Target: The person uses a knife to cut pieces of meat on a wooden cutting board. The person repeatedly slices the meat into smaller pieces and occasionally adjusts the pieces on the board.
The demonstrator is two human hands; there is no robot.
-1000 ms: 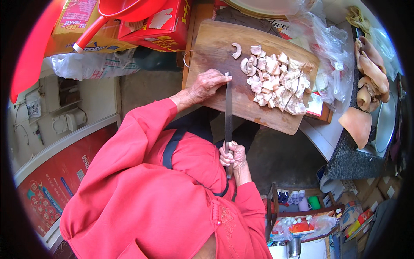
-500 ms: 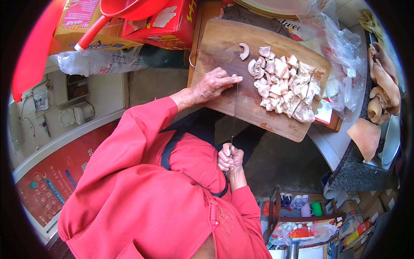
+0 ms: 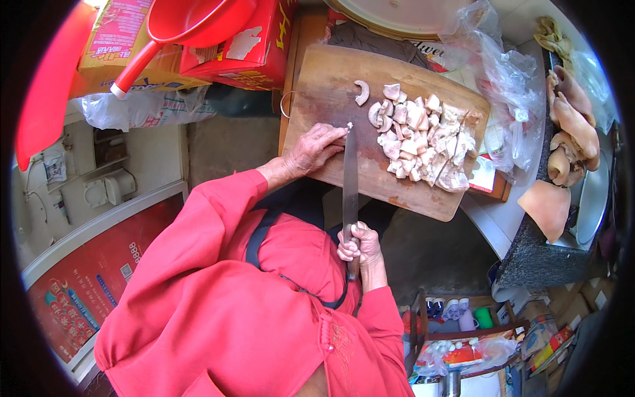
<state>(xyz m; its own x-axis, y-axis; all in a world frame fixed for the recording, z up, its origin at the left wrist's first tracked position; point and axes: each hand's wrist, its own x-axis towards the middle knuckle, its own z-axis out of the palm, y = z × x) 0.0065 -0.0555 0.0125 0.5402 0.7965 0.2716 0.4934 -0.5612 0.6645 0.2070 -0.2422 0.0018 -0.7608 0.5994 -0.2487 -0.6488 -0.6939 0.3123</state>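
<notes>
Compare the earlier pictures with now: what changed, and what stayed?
The knife turned: nearly edge-on half a second ago, it now shows its broad side. The right hand still grips it, the left hand stays by its tip, and the chopped pieces on the cutting board lie unchanged.

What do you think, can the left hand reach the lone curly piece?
Probably yes: the curly piece lies near the left hand, bare cutting board between, though the tip of the knife is close.

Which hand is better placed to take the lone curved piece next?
Probably the left hand: it is at the cutting board, nearer that piece, while the right hand grips the knife.
</notes>
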